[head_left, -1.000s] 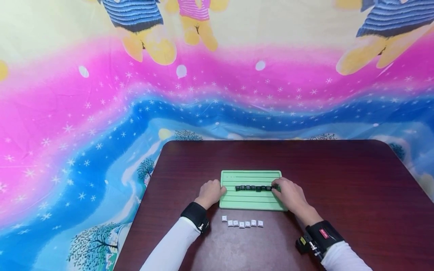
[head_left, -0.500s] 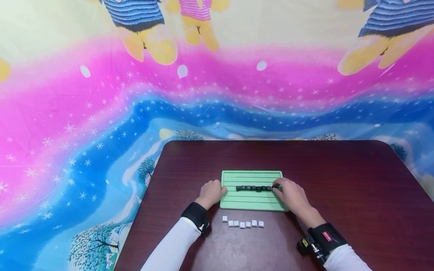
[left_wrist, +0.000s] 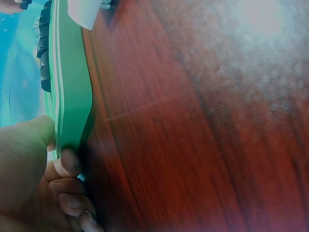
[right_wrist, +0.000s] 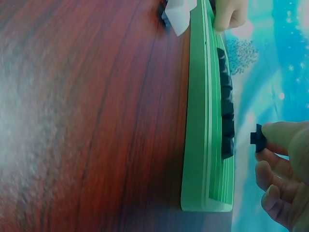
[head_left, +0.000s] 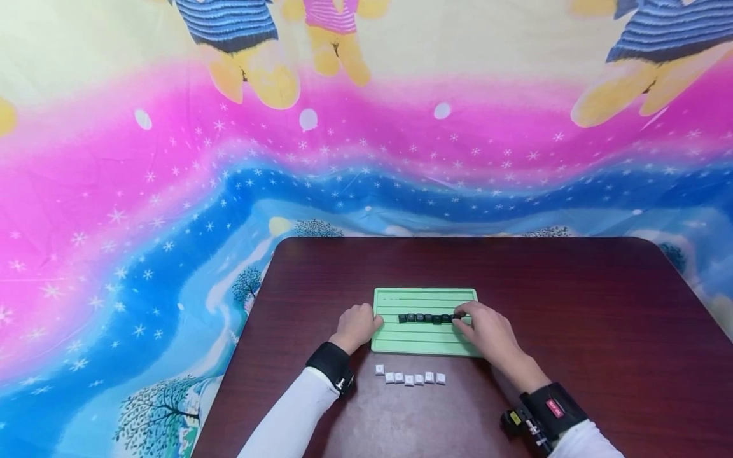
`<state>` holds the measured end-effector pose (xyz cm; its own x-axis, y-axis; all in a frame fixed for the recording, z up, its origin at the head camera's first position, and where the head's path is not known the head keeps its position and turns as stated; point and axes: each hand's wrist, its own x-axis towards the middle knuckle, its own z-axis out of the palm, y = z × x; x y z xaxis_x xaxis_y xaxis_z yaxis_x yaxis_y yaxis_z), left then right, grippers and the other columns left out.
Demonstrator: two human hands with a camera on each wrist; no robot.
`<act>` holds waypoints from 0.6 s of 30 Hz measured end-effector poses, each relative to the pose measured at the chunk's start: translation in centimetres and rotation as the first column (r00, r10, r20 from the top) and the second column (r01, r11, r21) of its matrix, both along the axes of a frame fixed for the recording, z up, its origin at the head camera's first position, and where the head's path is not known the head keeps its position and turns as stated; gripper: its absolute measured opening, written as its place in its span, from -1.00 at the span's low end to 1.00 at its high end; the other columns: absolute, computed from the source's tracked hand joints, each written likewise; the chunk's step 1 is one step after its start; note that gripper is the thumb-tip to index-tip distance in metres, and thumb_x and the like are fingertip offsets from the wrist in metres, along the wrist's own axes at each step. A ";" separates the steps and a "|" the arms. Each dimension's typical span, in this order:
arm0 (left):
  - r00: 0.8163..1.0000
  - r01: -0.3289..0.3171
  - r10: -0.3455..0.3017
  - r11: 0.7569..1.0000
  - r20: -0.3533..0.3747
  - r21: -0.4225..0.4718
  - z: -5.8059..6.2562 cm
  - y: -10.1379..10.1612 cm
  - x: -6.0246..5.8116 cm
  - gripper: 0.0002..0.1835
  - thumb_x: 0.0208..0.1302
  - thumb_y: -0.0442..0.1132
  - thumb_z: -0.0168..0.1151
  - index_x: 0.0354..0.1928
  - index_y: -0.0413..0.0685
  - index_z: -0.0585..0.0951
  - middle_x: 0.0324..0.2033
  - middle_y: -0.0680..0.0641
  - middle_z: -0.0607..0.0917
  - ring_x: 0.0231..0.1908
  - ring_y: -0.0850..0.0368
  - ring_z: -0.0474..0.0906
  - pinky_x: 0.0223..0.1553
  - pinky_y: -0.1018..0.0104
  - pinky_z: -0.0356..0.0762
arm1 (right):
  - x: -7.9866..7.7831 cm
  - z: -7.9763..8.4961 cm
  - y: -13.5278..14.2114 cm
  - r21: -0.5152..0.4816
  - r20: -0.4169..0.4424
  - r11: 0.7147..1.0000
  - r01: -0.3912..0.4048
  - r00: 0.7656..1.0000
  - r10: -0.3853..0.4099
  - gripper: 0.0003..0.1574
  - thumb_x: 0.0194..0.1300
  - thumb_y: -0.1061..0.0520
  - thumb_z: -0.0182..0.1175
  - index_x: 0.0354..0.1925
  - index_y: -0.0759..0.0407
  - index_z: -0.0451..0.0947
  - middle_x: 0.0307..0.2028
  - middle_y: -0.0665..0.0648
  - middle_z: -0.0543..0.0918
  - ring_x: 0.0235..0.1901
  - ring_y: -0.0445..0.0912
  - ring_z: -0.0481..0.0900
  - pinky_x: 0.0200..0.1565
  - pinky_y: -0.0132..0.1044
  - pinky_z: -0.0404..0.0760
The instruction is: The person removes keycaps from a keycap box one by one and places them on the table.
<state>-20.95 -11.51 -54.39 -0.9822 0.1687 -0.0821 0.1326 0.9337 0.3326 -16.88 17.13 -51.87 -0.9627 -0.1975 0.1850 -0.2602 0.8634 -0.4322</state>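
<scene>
A green ridged tray (head_left: 424,344) lies on the table with a row of several black keycaps (head_left: 428,317) across its middle. At its left edge, my left hand (head_left: 355,326) grips the rim between thumb and curled fingers, which the left wrist view shows close up. My right hand (head_left: 491,327) is over the tray's right part. Between its thumb and finger it pinches one black keycap (right_wrist: 259,138), held apart from the row, with the stem on its underside showing in the right wrist view. The head view mostly hides this keycap behind the fingers.
Several white keycaps (head_left: 409,380) lie in an uneven line on the brown table (head_left: 601,318), in front of the tray. Behind the table hangs a colourful printed cloth (head_left: 366,140).
My right hand has shifted slightly left along the row, near its right end. My left hand stays on the tray's edge, and the white keycaps have not moved.
</scene>
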 end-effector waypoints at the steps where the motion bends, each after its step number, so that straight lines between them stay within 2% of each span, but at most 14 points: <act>1: 1.000 0.000 0.000 1.000 0.001 0.000 0.0 0.0 0.0 -0.54 0.30 -0.12 0.13 -0.73 0.04 0.23 -0.74 0.04 0.25 -0.70 0.04 0.32 -0.61 0.20 0.27 | 0.1 0.1 -0.1 0.001 -0.003 1.000 -0.002 1.000 0.002 -0.79 0.26 0.10 0.38 -0.13 0.10 0.71 -0.14 0.13 0.75 -0.35 -0.09 0.67 -0.41 -0.21 0.56; 6: 1.000 -0.001 0.001 1.000 -0.001 -0.004 0.1 0.0 0.0 -0.56 0.29 -0.11 0.12 -0.72 0.04 0.24 -0.73 0.02 0.28 -0.68 0.04 0.35 -0.59 0.18 0.31 | 0.3 0.2 -0.7 0.006 -0.017 1.000 -0.020 1.000 0.020 -0.80 0.26 0.09 0.39 -0.14 0.09 0.71 -0.13 0.12 0.76 -0.31 -0.06 0.70 -0.41 -0.20 0.57; 18: 1.000 0.003 -0.002 1.000 -0.001 0.008 0.3 0.0 0.2 -0.54 0.30 -0.12 0.12 -0.73 0.05 0.21 -0.74 0.06 0.21 -0.70 0.06 0.28 -0.62 0.22 0.24 | 0.9 -0.2 -2.1 0.009 -0.019 0.999 -0.053 0.998 0.053 -0.80 0.25 0.06 0.41 -0.15 0.05 0.73 -0.16 0.05 0.75 -0.26 -0.07 0.72 -0.35 -0.16 0.62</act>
